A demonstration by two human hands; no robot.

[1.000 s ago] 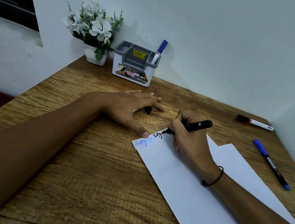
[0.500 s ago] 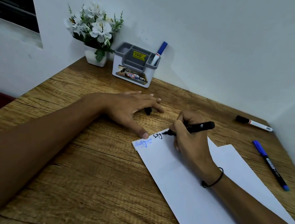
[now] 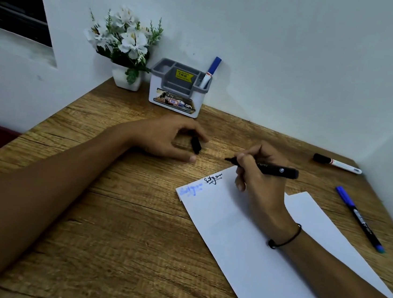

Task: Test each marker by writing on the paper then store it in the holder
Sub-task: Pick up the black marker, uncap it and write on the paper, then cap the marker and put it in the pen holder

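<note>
Looking like a home study corner: wooden desk (image 3: 113,225) sitting against plain walls, flower pot (image 3: 126,50) and pen holder (image 3: 176,90) standing on it.

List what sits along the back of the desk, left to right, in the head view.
Flower pot → holder with a blue-capped marker in its right slot → black-capped white marker lying on the desk far right.

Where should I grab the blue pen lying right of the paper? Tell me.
Take the blue pen at mid-barrel, from above, a fingertip on each long side. It lies flat on the table, clear of the paper, blue cap pointing toward the wall.
</note>
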